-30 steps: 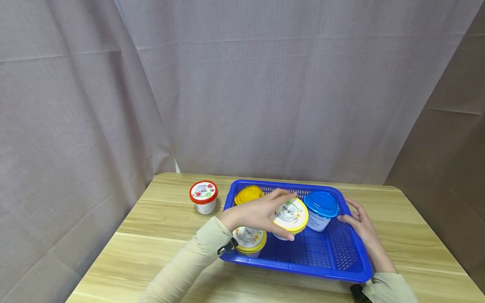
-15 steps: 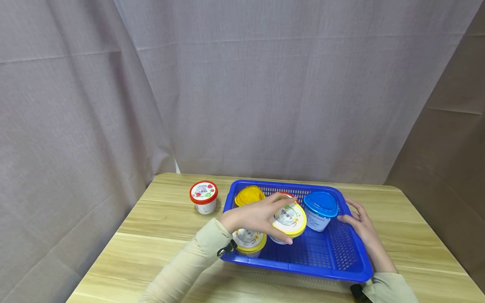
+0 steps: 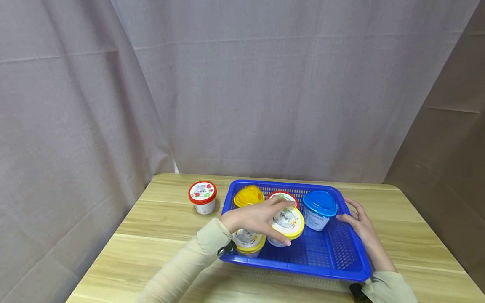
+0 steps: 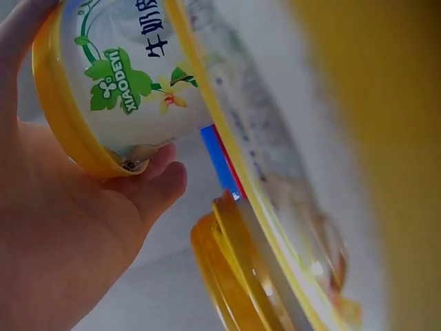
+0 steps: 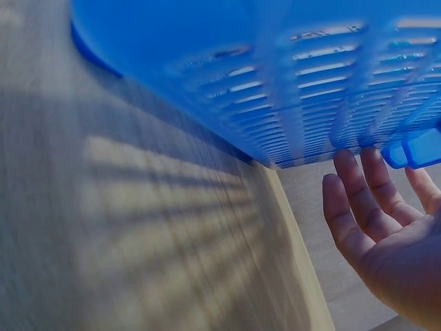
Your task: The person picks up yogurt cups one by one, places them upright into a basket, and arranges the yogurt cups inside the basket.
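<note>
My left hand [image 3: 254, 215] grips a round white tub with a yellow lid [image 3: 289, 222], thumb on the near side and fingers on the far side. The tub is low inside the blue basket [image 3: 295, 268]. In the left wrist view the yellow-lidded tub [image 4: 131, 76] shows a green leaf and flower print. My right hand [image 3: 363, 231] holds the basket's right rim, thumb over the top and fingers outside. Just behind the held tub stands a red-lidded tub [image 3: 280, 195]. A second yellow-lidded tub [image 3: 248, 240] sits at front left, partly under my left wrist.
At the basket's back left is a tub with a domed yellow lid [image 3: 248, 195]; to the right stands one with a blue lid [image 3: 319, 206]. Another red-lidded tub [image 3: 202, 195] stands on the wooden table [image 3: 159, 235], left of the basket. A grey curtain [image 3: 265, 105] hangs behind.
My left hand has brought the yellow-lidded tub slightly toward me, left and lower in the basket. The red-lidded tub behind it has come into view. My right hand stays on the rim.
</note>
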Motion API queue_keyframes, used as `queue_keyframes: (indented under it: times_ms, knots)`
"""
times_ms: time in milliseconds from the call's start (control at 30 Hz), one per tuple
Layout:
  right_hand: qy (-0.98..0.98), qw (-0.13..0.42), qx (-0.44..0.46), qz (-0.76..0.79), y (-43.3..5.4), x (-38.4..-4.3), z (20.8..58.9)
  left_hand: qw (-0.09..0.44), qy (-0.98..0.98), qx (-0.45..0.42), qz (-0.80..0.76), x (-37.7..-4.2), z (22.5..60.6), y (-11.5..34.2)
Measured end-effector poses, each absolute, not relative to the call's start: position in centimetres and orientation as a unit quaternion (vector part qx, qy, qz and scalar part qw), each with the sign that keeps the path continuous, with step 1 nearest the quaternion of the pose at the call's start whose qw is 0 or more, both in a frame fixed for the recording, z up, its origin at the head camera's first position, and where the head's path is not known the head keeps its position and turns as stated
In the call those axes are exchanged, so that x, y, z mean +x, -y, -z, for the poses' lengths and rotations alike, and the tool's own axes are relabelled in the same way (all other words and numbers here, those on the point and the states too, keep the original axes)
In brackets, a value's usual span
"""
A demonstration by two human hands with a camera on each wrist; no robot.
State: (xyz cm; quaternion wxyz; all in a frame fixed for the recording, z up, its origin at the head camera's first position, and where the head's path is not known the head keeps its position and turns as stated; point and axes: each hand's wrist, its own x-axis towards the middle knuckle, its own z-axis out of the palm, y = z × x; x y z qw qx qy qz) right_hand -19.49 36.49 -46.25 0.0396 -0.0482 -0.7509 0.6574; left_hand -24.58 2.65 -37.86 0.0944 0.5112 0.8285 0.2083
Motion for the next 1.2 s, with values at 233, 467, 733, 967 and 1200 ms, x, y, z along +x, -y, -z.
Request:
queue_keyframes:
  times_ms: [233,467,733,967,1200]
  knots:
    - [0.753,0.042,-0.048,-0.655,-36.3,-19.5,46.0,0.110,-0.833,0.508,-0.187,-24.8,38.3,-2.7]
    - [0.753,0.043,-0.051,-0.655,-36.3,-19.4,46.0,0.129,-0.834,0.508,-0.174,-24.7,38.3,-2.9]
    - [0.749,0.041,-0.050,-0.660,-36.4,-19.5,46.1,0.154,-0.831,0.511,-0.159,-24.7,38.8,-2.9]
    - [0.750,0.039,-0.049,-0.659,-36.5,-19.5,46.2,0.160,-0.828,0.515,-0.153,-24.7,39.0,-3.0]
    - [0.755,0.044,-0.046,-0.653,-36.4,-19.5,46.2,0.165,-0.828,0.516,-0.144,-24.8,39.2,-3.0]
